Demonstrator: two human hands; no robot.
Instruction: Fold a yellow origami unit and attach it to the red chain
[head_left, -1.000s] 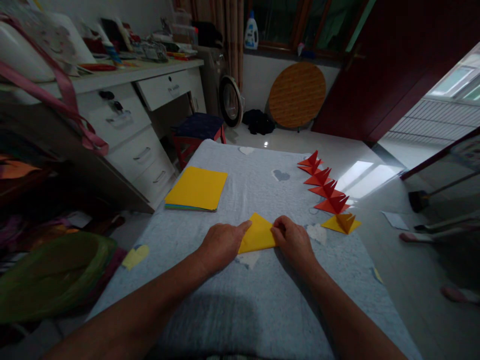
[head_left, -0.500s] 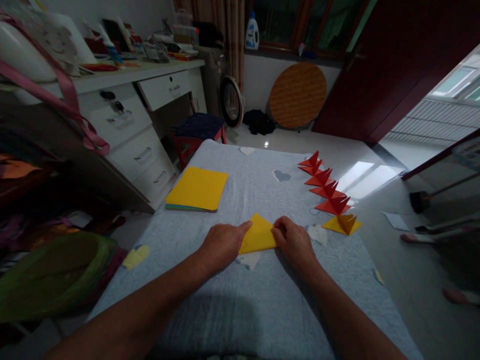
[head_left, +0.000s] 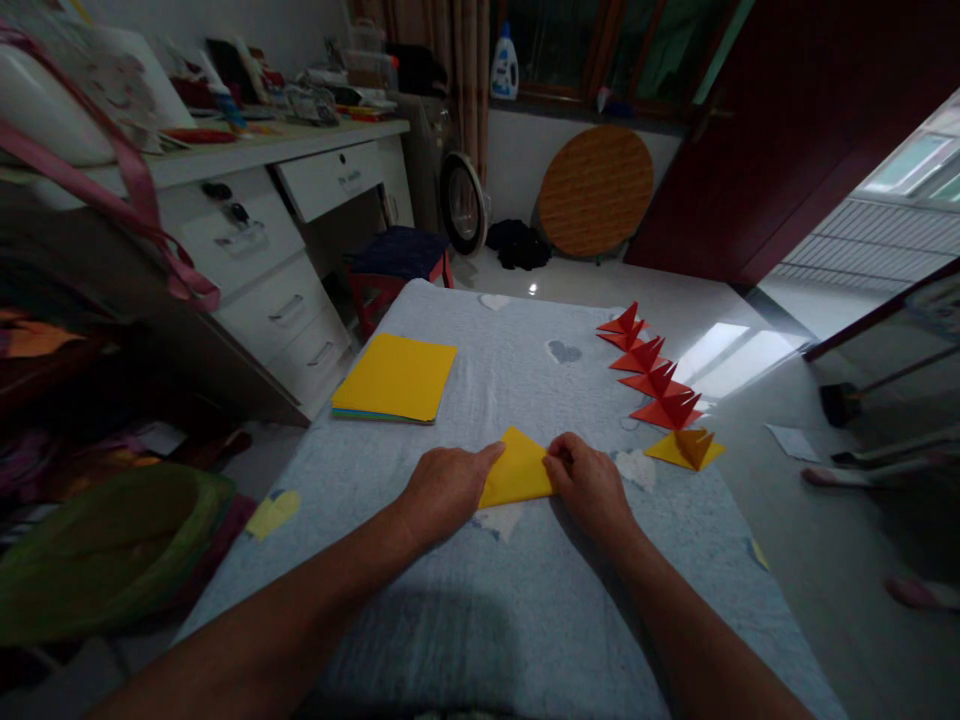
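A folded sheet of yellow origami paper (head_left: 517, 474) lies between my hands on the cloth-covered table, its peak pointing away from me. My left hand (head_left: 448, 490) grips its left corner, thumb on top and fingers beneath or behind. At the right corner, my right hand (head_left: 589, 487) pinches the paper between thumb and curled fingers. Off to the left sits a stack of square paper (head_left: 395, 376), yellow on top. Beyond my right hand is a folded yellow paper piece (head_left: 684, 449) with raised points, and several similar red folded pieces (head_left: 666, 408) run in a row behind it.
A pale blue cloth (head_left: 480, 620) with heart shapes covers the table. A white desk (head_left: 277, 270) with drawers stands at left, a stool (head_left: 397, 255) behind the table. A green-lined bin (head_left: 112, 550) is at lower left. A round wooden board (head_left: 598, 190) leans on the back wall.
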